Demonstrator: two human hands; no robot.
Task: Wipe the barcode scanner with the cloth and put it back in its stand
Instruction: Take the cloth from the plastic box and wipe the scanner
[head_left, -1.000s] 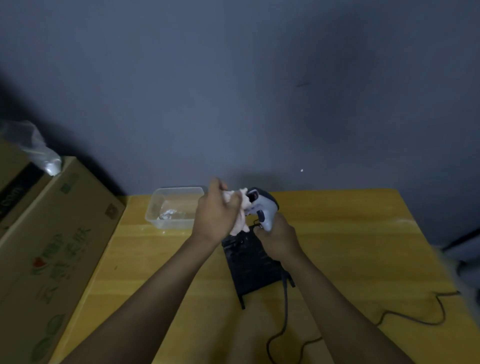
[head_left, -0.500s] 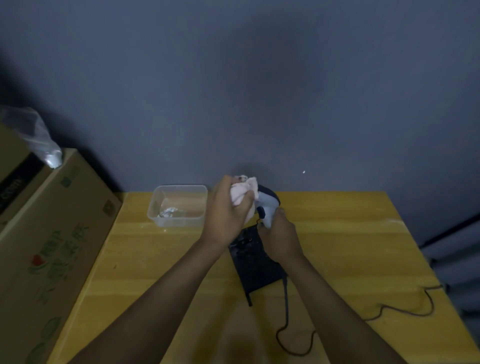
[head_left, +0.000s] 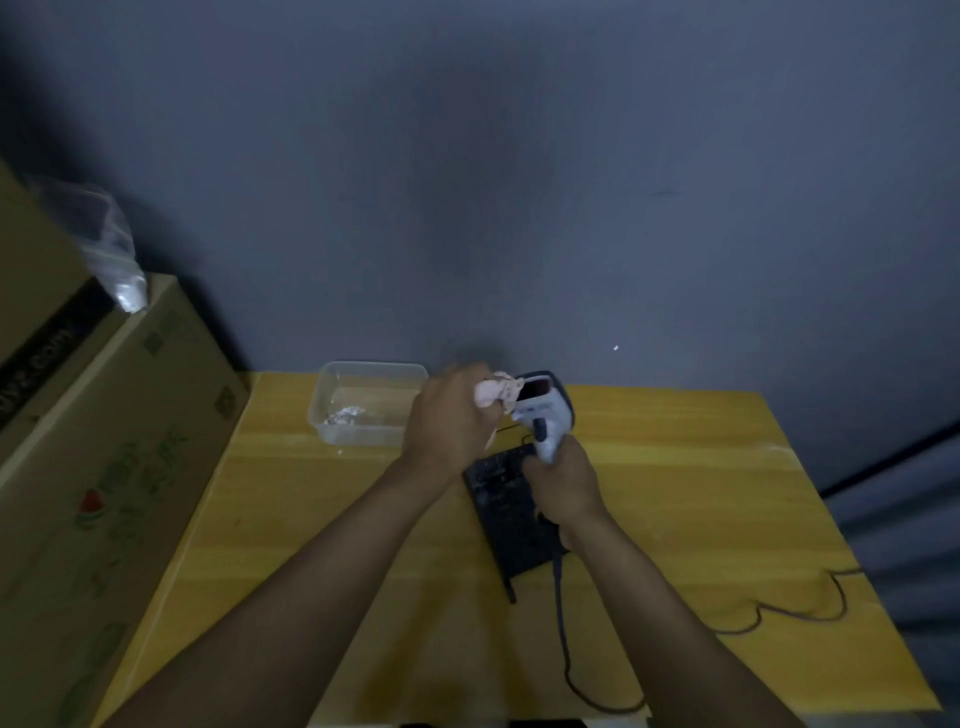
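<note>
My right hand (head_left: 563, 478) grips the handle of the grey barcode scanner (head_left: 543, 408), holding it upright above the table with its window facing left. My left hand (head_left: 452, 415) holds a bunched pale pink cloth (head_left: 496, 395), which presses against the scanner's head on its left side. Below both hands a black stand (head_left: 511, 519) lies flat on the yellow wooden table (head_left: 675, 493). The scanner's dark cable (head_left: 563, 623) hangs down from the handle and loops along the table toward the right.
A clear plastic container (head_left: 366, 402) with a bit of crumpled foil sits at the table's back left. Cardboard boxes (head_left: 104, 467) stand stacked against the table's left edge, with a plastic bag (head_left: 111, 254) on top. A grey wall is right behind.
The cloth in my left hand went up over the top of the scanner's head, then came back down to its left side. My right hand has kept its hold on the handle.
</note>
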